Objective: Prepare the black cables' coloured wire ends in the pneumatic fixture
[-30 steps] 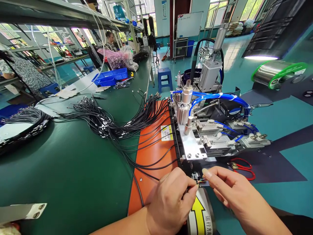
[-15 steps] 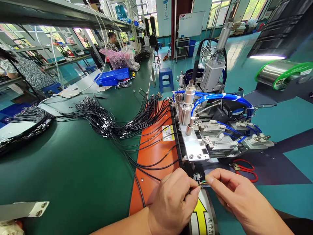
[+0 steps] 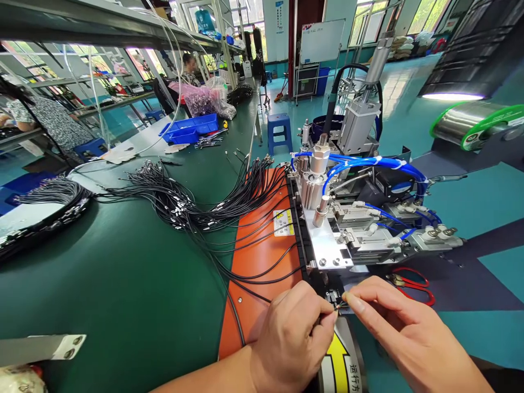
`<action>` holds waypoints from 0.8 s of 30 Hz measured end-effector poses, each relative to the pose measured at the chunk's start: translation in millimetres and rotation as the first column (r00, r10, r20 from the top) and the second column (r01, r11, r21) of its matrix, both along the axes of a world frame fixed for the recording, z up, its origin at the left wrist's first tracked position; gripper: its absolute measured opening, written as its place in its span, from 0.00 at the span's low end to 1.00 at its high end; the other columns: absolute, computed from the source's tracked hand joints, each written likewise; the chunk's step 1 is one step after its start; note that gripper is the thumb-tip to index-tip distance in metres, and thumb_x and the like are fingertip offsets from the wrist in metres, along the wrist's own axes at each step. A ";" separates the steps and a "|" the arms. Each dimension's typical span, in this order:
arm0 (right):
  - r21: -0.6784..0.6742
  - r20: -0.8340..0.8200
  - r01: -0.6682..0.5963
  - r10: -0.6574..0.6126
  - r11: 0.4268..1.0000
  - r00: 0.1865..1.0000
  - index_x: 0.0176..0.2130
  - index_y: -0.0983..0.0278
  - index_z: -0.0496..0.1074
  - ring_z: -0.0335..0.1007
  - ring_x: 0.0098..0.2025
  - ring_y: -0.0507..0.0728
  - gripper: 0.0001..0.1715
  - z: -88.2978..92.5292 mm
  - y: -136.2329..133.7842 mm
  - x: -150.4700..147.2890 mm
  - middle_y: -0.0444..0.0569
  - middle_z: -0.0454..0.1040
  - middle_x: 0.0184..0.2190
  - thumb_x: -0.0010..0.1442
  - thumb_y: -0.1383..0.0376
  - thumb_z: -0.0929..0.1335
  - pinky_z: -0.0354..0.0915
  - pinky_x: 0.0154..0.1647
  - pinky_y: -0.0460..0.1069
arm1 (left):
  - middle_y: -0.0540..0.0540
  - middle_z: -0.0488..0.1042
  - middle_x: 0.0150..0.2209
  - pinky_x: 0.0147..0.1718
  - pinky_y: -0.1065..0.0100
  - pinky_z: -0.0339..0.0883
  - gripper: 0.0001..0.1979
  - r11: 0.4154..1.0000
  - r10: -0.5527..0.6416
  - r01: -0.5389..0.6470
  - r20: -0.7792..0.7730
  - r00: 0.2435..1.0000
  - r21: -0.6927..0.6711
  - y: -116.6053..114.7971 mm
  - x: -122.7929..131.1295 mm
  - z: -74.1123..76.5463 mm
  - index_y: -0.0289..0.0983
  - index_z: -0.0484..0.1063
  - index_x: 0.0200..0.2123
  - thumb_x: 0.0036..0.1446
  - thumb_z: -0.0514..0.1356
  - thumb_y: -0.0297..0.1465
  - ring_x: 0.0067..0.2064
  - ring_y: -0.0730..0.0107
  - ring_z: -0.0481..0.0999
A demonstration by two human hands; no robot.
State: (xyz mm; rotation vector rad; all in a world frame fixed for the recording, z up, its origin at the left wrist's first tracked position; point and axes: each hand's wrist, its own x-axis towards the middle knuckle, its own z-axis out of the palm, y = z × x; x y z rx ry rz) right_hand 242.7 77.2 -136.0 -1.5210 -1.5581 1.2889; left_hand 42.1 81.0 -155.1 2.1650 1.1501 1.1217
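My left hand (image 3: pixel 297 330) is closed in a pinch on the end of a black cable, whose thin wires (image 3: pixel 339 307) stick out past its fingertips. Thumb and forefinger of my right hand (image 3: pixel 393 322) press together on the tips of those wires. Both hands are just in front of the machine's metal plate (image 3: pixel 327 240), above a yellow arrow label (image 3: pixel 339 355). More black cables (image 3: pixel 254 281) run across the orange panel (image 3: pixel 262 256) to the left of the machine.
A big bundle of black cables (image 3: pixel 176 202) lies on the green table (image 3: pixel 143 284). Red-handled cutters (image 3: pixel 413 281) rest right of my hands. A solder spool (image 3: pixel 470 123), blue trays (image 3: pixel 190 128) and a blue stool (image 3: pixel 279 134) are further off. A person (image 3: pixel 53 123) sits at far left.
My right fingertips have shifted slightly at the wires, which now look more bunched together. The whole view has moved a little, while my left hand keeps its pinch.
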 end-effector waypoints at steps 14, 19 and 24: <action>-0.016 0.017 0.091 -0.090 0.996 0.996 0.36 0.59 0.75 0.70 0.43 0.58 0.20 -13.7 -3.1 -2.5 0.49 0.74 0.39 0.64 0.46 0.68 0.65 0.40 0.46 | 0.46 0.71 0.30 0.29 0.69 0.61 0.03 1.000 -0.012 0.012 -0.009 1.000 -0.001 -0.3 -0.7 -4.1 0.35 0.73 0.35 0.62 0.60 0.24 0.31 0.70 0.69; -0.090 -0.070 0.111 -0.117 0.990 0.991 0.36 0.61 0.74 0.64 0.33 0.53 0.21 -13.2 -2.9 -5.8 0.47 0.72 0.34 0.64 0.46 0.68 0.61 0.31 0.45 | 0.46 0.71 0.30 0.29 0.69 0.61 0.03 1.000 -0.012 0.012 -0.004 1.000 0.019 0.3 0.2 -2.4 0.35 0.73 0.36 0.62 0.60 0.23 0.32 0.69 0.69; -0.188 -0.103 0.125 -0.146 0.974 0.984 0.36 0.63 0.71 0.52 0.27 0.50 0.23 -8.8 -2.0 -8.6 0.43 0.66 0.29 0.64 0.45 0.68 0.51 0.24 0.45 | 0.45 0.71 0.31 0.29 0.69 0.61 0.04 1.000 -0.017 0.017 -0.002 1.000 0.025 0.6 -0.5 0.0 0.35 0.73 0.36 0.62 0.59 0.23 0.32 0.69 0.69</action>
